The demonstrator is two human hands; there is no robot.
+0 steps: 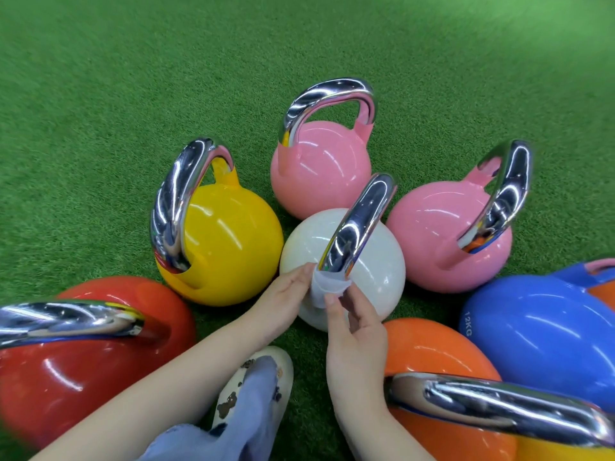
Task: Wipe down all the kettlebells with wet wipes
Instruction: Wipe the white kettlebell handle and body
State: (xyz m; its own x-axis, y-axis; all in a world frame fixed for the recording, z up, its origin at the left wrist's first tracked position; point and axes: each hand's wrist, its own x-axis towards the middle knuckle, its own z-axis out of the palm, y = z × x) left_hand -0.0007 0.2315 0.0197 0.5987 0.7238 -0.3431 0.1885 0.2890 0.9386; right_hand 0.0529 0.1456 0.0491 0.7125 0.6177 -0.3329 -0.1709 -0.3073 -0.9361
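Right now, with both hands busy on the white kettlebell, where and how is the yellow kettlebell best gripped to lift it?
Judging by its pose, take the yellow kettlebell by the top bar of its chrome handle, coming from above. It stands upright on the turf with the loop open underneath, so fingers can hook through. The glossy round body offers no purchase. Approach from its left, the side away from the white kettlebell.

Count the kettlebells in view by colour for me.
Glossy pink kettlebells: 2
Yellow kettlebell: 1
White kettlebell: 1
Red kettlebell: 1
Orange kettlebell: 1
Blue kettlebell: 1
Total: 7
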